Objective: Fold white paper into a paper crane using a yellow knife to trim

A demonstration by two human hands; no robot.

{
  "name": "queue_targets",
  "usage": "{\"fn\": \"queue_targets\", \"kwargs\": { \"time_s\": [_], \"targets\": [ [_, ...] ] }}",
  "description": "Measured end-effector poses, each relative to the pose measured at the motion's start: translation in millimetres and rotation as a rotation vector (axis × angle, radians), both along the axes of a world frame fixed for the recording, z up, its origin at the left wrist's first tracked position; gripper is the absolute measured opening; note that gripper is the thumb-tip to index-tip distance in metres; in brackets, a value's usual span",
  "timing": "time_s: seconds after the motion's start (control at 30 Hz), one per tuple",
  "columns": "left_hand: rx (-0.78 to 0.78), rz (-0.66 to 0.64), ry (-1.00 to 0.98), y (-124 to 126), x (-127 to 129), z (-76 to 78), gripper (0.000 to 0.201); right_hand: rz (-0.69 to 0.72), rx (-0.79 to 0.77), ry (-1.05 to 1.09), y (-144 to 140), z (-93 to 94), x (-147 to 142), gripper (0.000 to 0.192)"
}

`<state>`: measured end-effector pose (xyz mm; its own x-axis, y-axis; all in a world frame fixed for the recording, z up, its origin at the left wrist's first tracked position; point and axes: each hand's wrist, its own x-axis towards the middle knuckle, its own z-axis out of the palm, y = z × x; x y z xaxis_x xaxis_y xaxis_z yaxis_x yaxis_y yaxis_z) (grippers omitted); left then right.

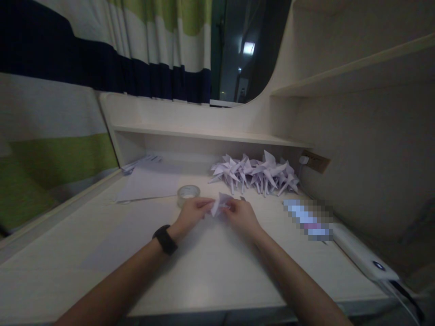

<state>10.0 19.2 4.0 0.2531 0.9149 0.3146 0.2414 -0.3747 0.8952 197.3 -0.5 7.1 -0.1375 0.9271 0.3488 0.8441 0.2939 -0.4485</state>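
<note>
- Head view: left hand [190, 212] and right hand [242, 215] pinch a folded paper [219, 203] between fingertips.
- Tape roll [187, 194] at 10 o'clock of it; paper cranes [255, 174] at 1 o'clock.

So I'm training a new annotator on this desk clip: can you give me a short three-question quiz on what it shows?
1. True or false: both hands hold the same folded paper piece.
2. Which wrist wears the dark wristband: A) left, B) right, C) neither?
3. What lies on the desk just behind the left hand?

Key
1. True: the left hand and the right hand pinch it from either side.
2. A.
3. A clear tape roll; farther back is a pile of folded paper shapes.
</note>
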Motion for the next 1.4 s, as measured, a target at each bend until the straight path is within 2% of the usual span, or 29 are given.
{"fn": "queue_targets", "kwargs": {
  "time_s": [0.23, 0.4, 0.5, 0.83, 1.13, 1.4],
  "targets": [
    [-0.098, -0.003, -0.246, 0, 1, -2.2, 0.039, 0.103, 0.082, -0.028, -6, -1.4, -5, 0.020],
    [0.073, 0.139, -0.104, -3, 0, 5.1, 0.024, 0.155, 0.124, -0.145, -8, -0.4, -4, 0.018],
    [0.139, 0.182, -0.065, -4, 0, 7.1, 0.022, 0.181, 0.138, -0.194, -8, 0.0, -4, 0.019],
    [0.221, 0.152, 0.024, -4, 1, -0.1, 0.031, 0.232, 0.165, -0.210, -7, -1.4, -3, 0.020],
    [0.337, 0.128, 0.203, -3, -1, -3.5, 0.033, 0.188, 0.166, -0.255, -8, -2.7, -5, 0.020],
    [0.412, 0.180, 0.305, -3, -1, -6.1, 0.033, 0.199, 0.182, -0.260, -11, -0.3, -5, 0.022]
  ]
}}
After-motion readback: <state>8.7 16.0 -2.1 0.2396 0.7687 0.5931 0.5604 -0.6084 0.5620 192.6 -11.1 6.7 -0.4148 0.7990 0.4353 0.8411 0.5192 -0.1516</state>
